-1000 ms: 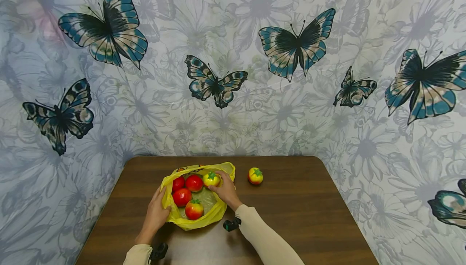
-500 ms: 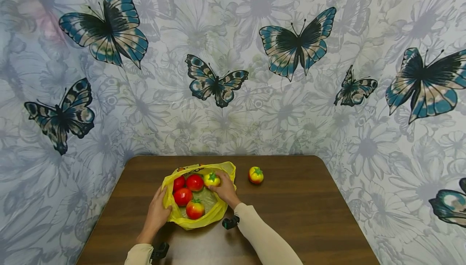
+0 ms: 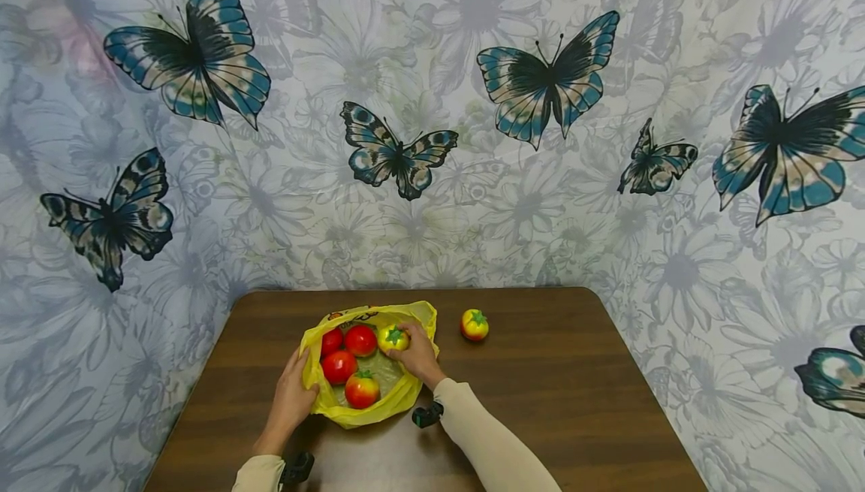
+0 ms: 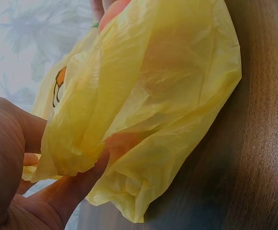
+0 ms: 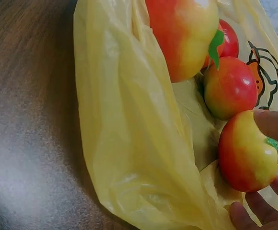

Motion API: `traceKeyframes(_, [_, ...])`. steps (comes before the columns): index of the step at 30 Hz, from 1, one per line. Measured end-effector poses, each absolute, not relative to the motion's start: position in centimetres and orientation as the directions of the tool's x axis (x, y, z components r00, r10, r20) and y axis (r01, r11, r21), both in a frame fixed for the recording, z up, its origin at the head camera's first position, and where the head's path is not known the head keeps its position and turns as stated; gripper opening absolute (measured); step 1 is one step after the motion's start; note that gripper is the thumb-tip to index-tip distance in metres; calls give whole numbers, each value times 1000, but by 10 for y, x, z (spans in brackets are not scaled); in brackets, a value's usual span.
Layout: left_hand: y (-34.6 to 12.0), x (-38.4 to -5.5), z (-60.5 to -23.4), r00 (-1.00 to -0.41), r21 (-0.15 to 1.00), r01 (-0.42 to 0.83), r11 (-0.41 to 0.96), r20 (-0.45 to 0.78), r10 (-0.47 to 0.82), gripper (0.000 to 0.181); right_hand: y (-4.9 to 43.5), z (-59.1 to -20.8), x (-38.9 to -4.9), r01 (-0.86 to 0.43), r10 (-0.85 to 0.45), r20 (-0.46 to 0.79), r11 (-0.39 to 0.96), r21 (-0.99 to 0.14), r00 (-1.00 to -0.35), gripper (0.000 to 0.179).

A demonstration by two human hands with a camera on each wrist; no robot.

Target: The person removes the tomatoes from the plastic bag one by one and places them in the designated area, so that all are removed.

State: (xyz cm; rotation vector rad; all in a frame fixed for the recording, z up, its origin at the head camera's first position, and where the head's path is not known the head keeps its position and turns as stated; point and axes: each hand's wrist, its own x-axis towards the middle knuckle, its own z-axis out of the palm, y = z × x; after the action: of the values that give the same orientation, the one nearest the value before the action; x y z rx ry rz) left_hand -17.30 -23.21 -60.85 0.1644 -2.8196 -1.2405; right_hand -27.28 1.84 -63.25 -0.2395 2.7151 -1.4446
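A yellow plastic bag lies on the table with its mouth spread wide. Several red tomatoes sit inside it, along with a red-and-yellow tomato near the front. My left hand holds the bag's left rim; in the left wrist view its fingers bend around the thin plastic. Inside the right part of the bag, my right hand grips a yellow-red tomato with a green leafy top. The right wrist view has the thumb over its upper side and fingers below.
Another yellow-red tomato stands on the brown wooden table, to the right of the bag. Behind the table rises a wall with butterfly-patterned paper. A dark wrist camera is strapped under the right wrist.
The right hand's fingers have shifted slightly on the yellow-red tomato, which sits a little lower in the head view. The left hand and the bag stay nearly still.
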Motion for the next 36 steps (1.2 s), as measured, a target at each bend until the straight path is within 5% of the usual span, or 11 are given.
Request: traceKeyframes(36, [-232,-169,-611,-990,740,-58,670,41,-132,76,22,-641,-270,-64,-87,22,508,-859,-996,54])
